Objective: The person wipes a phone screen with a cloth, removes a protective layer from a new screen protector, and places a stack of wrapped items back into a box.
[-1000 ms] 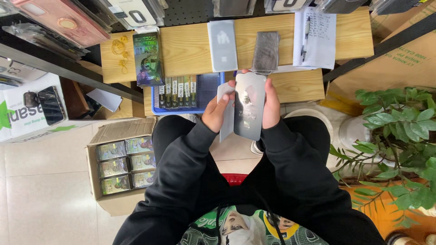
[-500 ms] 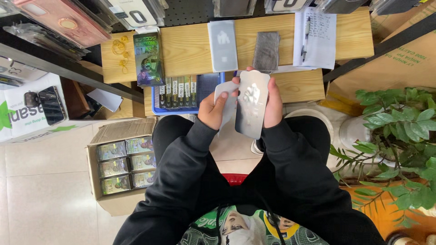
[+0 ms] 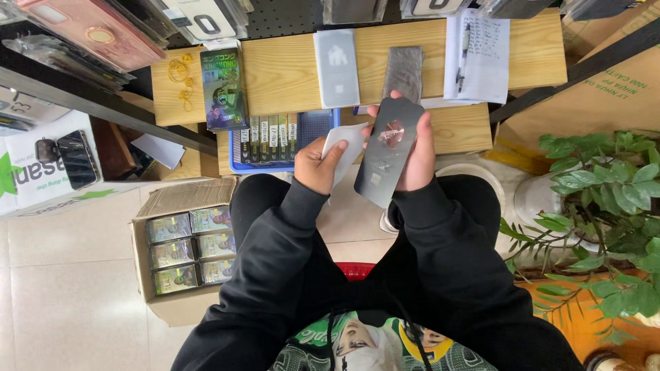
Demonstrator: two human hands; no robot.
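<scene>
Glossy dark, the thin glass panel (image 3: pixel 389 152) at frame centre sits clamped in the right hand (image 3: pixel 416 159) while the left hand (image 3: pixel 320 165) pinches a white wipe (image 3: pixel 346 150) beside it; likely light, stiff, slippery and fragile, so best held by its edges.

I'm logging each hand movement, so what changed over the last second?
The right hand tilted the dark glass sheet and lifted it slightly toward the shelf. The left hand drew the white paper sleeve out to the left, clear of the sheet. Neither grip let go. The wooden shelf and cardboard box stayed put.
</scene>
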